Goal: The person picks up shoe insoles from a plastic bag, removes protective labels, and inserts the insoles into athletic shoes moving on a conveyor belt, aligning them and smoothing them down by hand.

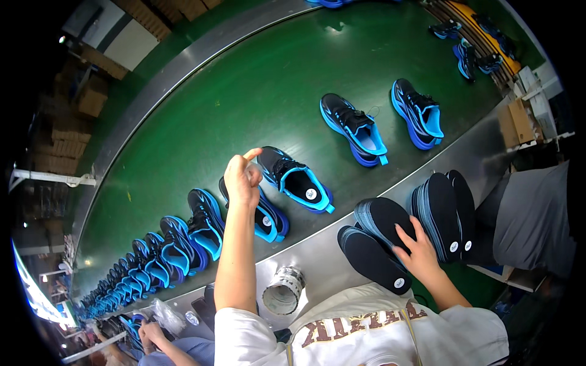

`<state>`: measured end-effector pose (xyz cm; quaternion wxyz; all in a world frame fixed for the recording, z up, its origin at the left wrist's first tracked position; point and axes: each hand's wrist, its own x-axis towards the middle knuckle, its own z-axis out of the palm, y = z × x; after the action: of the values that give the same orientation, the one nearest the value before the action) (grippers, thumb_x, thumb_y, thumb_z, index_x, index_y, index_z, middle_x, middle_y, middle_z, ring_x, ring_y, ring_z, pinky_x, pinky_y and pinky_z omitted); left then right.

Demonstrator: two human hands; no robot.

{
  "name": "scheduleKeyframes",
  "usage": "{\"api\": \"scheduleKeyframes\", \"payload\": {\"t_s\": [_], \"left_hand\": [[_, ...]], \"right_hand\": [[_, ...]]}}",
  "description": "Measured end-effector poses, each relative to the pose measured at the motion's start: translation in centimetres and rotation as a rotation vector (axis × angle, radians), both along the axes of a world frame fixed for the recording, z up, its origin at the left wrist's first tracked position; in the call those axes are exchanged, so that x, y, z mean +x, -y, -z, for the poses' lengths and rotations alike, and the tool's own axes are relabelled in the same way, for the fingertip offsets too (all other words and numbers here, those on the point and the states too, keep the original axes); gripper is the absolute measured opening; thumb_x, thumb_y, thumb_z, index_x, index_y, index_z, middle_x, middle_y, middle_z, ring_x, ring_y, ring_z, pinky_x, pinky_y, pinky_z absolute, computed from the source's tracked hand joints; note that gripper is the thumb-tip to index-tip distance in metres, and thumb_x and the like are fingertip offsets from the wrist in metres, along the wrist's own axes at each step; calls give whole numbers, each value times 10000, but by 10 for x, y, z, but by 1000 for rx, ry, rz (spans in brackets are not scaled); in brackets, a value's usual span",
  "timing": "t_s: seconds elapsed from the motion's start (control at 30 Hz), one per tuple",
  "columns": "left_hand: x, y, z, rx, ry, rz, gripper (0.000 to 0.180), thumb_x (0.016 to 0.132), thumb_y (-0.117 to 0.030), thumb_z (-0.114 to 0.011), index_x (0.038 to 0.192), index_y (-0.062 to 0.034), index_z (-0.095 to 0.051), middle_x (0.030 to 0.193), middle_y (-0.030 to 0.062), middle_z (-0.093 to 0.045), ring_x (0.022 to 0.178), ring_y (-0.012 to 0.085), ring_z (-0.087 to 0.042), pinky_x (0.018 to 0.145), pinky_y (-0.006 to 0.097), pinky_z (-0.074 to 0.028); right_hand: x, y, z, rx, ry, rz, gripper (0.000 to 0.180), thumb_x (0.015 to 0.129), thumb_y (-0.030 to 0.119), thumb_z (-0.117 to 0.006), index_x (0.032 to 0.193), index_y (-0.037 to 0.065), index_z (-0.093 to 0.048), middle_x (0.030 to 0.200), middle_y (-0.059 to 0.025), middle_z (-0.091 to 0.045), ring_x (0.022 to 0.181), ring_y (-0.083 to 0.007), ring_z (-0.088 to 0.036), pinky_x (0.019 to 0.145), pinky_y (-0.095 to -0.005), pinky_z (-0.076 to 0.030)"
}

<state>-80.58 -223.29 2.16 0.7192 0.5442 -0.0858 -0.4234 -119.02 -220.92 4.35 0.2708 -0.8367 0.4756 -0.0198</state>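
While the green conveyor belt (pixel 244 91) lies bare toward its far metal rim, the near edge is lined with black-and-blue shoes (pixel 183 241). The left hand (pixel 243 177) is raised just above two shoes (pixel 296 180), fingers loosely curled and forefinger bent, gripping nothing. The right hand (pixel 418 253) rests spread on a fanned stack of dark insoles (pixel 378 244) on the steel ledge (pixel 323 268), not closed around any. A tape roll (pixel 284 291) stands near the person's chest.
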Motion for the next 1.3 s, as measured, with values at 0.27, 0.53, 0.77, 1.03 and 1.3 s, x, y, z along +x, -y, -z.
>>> {"api": "scheduleKeyframes", "payload": {"t_s": [0.27,0.53,0.77,1.03,1.3], "left_hand": [[-77,79,17,197,443,212,331,784,-224,-619,561,-131,-393,470,-42,-317,379,72,-273,370,252,-204],[-123,142,52,402,1700,583,414,809,-394,-518,1103,-110,-452,678,163,-608,596,321,-600,512,408,-467],[-64,126,16,518,1451,651,393,847,-379,-458,882,-5,-573,711,218,-593,707,373,-581,628,436,-459],[-57,87,36,656,1025,650,506,830,-440,-449,744,36,-598,748,257,-588,786,376,-580,713,425,-437],[-50,81,36,492,923,709,466,840,-386,-499,746,65,-573,623,172,-552,618,234,-534,591,365,-421]], "right_hand": [[-30,-29,13,-52,-68,43,530,792,236,-562,1272,92,-389,1280,-304,-291,1112,-441,-382,923,-443,-342],[-39,-15,-2,153,32,81,488,837,219,-520,1262,26,-375,1289,-322,-254,1164,-452,-324,956,-430,-315],[-34,50,-22,-82,371,215,265,823,155,-552,1028,-11,-578,997,-236,-548,876,-342,-563,760,-353,-451],[71,151,-30,694,286,98,179,708,143,-662,750,-31,-650,604,-64,-590,571,-118,-520,544,-277,-431],[166,156,-9,509,-243,-244,204,671,210,-604,705,16,-654,605,-115,-600,554,-215,-579,547,-338,-476]]}}
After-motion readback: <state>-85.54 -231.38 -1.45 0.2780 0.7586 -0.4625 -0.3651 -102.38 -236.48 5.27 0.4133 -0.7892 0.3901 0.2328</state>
